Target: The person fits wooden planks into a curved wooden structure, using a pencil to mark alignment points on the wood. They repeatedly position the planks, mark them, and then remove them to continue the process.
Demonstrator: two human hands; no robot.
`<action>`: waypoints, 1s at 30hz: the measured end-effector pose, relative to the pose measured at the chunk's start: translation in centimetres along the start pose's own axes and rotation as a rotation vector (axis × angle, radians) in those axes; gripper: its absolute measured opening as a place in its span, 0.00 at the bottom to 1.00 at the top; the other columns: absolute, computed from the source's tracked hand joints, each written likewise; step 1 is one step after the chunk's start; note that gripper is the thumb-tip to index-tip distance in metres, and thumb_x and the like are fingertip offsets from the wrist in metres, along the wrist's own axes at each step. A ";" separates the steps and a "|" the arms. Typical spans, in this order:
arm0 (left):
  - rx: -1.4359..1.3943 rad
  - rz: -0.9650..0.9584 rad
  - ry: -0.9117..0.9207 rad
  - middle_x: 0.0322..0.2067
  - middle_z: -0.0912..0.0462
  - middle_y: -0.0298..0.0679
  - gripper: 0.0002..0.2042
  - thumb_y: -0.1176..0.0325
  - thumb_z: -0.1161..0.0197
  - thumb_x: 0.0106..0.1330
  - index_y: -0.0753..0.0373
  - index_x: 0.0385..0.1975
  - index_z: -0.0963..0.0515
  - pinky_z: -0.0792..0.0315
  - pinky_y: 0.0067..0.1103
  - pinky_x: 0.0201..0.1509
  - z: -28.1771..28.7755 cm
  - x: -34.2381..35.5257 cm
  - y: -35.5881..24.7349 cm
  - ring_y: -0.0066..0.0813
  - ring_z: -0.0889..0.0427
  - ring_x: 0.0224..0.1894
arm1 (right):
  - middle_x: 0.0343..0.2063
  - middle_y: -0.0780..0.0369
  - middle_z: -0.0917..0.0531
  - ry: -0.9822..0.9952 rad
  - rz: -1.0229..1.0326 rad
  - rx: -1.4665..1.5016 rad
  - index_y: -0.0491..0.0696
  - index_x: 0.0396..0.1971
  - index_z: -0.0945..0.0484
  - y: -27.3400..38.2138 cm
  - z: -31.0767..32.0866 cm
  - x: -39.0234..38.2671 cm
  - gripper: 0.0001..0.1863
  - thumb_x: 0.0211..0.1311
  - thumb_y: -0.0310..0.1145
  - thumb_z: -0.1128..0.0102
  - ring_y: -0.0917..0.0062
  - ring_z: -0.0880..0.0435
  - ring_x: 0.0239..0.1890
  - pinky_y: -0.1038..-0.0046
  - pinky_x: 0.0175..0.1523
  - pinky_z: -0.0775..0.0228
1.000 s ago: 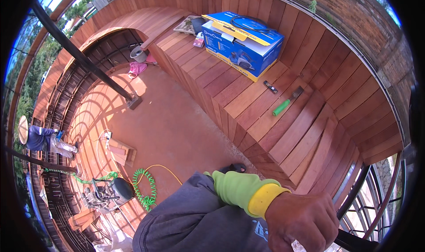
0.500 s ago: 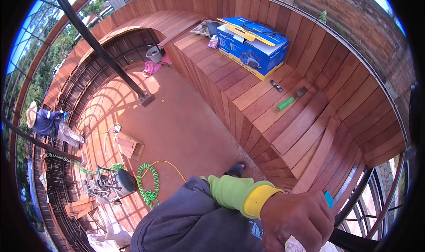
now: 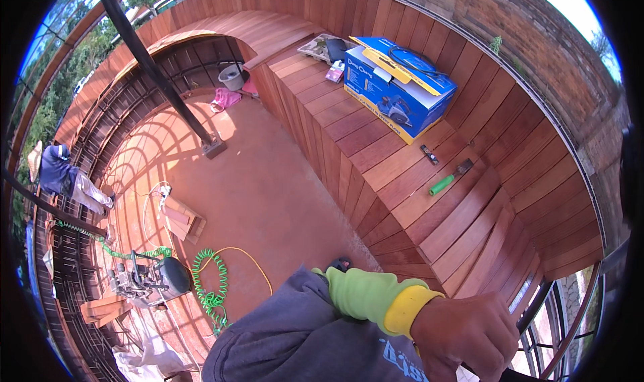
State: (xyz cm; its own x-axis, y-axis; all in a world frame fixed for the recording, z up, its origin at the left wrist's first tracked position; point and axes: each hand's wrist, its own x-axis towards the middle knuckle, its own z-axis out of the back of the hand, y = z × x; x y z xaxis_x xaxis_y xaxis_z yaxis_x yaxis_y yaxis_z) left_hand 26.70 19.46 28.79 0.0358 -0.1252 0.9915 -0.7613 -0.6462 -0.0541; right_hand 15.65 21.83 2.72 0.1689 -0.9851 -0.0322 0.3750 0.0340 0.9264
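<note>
My left hand point(image 3: 466, 335) is at the lower right, past a green sleeve with a yellow cuff point(image 3: 406, 308). Its forearm crosses in front of my grey shirt point(image 3: 282, 328). The fingers curl downward, closed, and what they hold, if anything, is hidden beneath the knuckles. The curved wooden bench point(image 3: 469, 248) lies just beyond it. On that bench rest a scraper-like tool with a green handle point(image 3: 443, 184), a small dark object point(image 3: 429, 155) and a blue and yellow power-tool box point(image 3: 396, 90) with raised flaps. My right hand does not show.
A black post point(image 3: 157, 86) rises from the reddish floor point(image 3: 282, 174). At left are an air compressor point(image 3: 171, 274), a coiled green hose point(image 3: 208, 288) and wood pieces point(image 3: 181, 217). A person in a straw hat point(image 3: 64, 177) bends by the railing. A bucket point(image 3: 231, 78) stands far off.
The view has shifted, so the bench and box sit slightly lower and further right. A teal piece and a pale piece seen beside my left hand earlier no longer show.
</note>
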 end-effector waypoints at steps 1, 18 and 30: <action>0.006 0.010 -0.021 0.23 0.23 0.35 0.24 0.42 0.37 0.54 0.61 0.23 0.24 0.29 0.24 0.25 0.9 -0.2 -0.2 0.33 0.21 0.25 | 0.21 0.62 0.20 0.001 0.001 -0.005 0.44 0.39 0.22 0.2 -0.4 0.5 0.13 0.65 0.39 0.44 0.83 0.27 0.20 0.82 0.25 0.38; -0.062 -0.068 -0.096 0.24 0.21 0.34 0.24 0.42 0.37 0.54 0.61 0.24 0.23 0.28 0.22 0.25 11.8 0.8 -2.5 0.33 0.20 0.26 | 0.21 0.61 0.20 0.016 -0.015 -0.089 0.44 0.39 0.22 4.2 -7.4 7.6 0.13 0.64 0.38 0.43 0.80 0.26 0.21 0.80 0.26 0.36; -0.025 -0.009 -0.112 0.24 0.20 0.35 0.30 0.35 0.39 0.50 0.63 0.25 0.21 0.29 0.22 0.22 18.1 0.6 -5.9 0.33 0.20 0.22 | 0.21 0.61 0.20 0.019 -0.011 -0.123 0.44 0.39 0.22 5.8 -10.1 10.4 0.13 0.64 0.38 0.43 0.78 0.25 0.21 0.79 0.26 0.36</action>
State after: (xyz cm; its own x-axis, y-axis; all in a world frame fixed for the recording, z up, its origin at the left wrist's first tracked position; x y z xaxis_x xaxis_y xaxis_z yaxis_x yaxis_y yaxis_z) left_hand 42.92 9.52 27.54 0.1135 -0.2036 0.9724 -0.7767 -0.6285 -0.0410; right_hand 28.82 13.49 3.96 0.1815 -0.9821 -0.0501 0.4858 0.0452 0.8729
